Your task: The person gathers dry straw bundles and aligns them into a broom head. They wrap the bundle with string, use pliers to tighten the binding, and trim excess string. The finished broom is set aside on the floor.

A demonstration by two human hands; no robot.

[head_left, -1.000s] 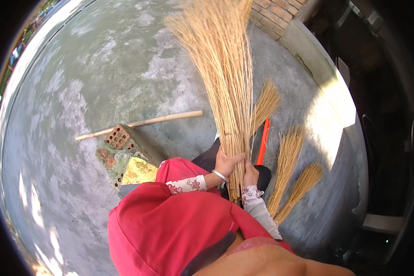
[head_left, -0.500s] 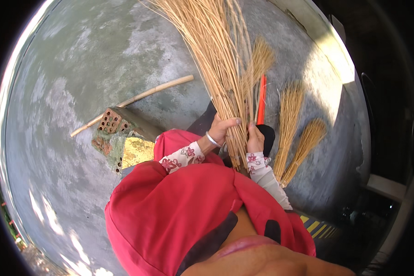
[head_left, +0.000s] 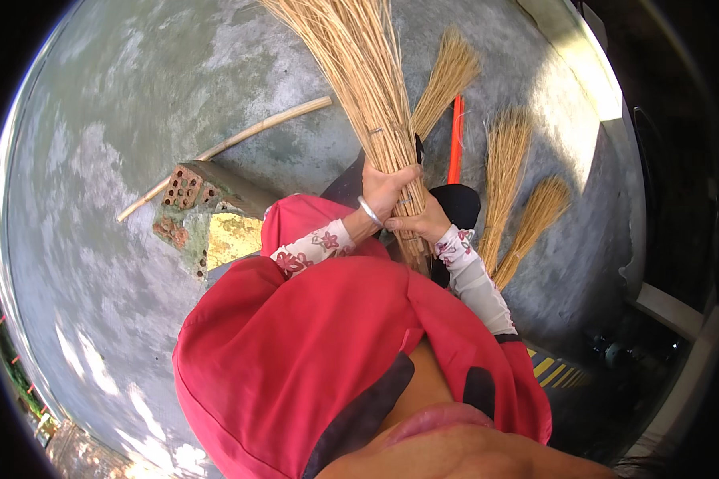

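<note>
A thick bundle of long, straw-coloured stalks slants up and away from my lap, its loose ends fanning out past the top of the view. My left hand, with a silver bangle at the wrist, is wrapped round the lower part of the bundle. Just below it, my right hand grips the same bundle near its cut end, thumb across the front. Thin ties show round the stalks above and between the hands. The palms and the far side of the bundle are hidden.
To the right lie smaller straw bundles: one beyond my hands, a long one and a short one. A red-orange strip lies between them. On my left are a block of hollow bricks and a wooden stick.
My right hand has moved from the bundle's right side to wrap round its lower end. The left hand keeps its hold. The bundle has shifted slightly left, away from the smaller bundle beyond.
</note>
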